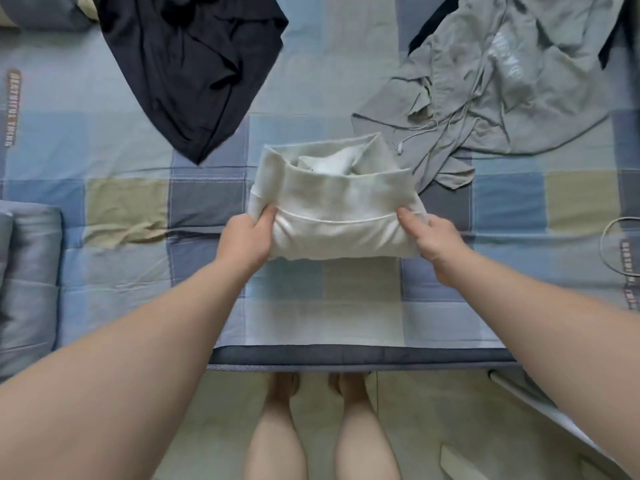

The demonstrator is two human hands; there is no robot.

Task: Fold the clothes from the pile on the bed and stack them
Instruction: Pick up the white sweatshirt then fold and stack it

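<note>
A cream-white garment [332,199], folded into a thick bundle, lies in the middle of the checked bedsheet [138,216]. My left hand [247,239] grips its near left corner, thumb on top. My right hand [431,242] pinches the near right corner the same way. A dark navy garment [194,67] lies crumpled at the far left. Spread unfolded at the far right is a grey hooded top [502,84] with drawstrings.
A folded blue-grey quilt [27,271] lies at the left edge of the bed. The bed's front edge [346,356] runs just ahead of my bare feet on the tiled floor. A thin cable loop [620,247] lies at the right.
</note>
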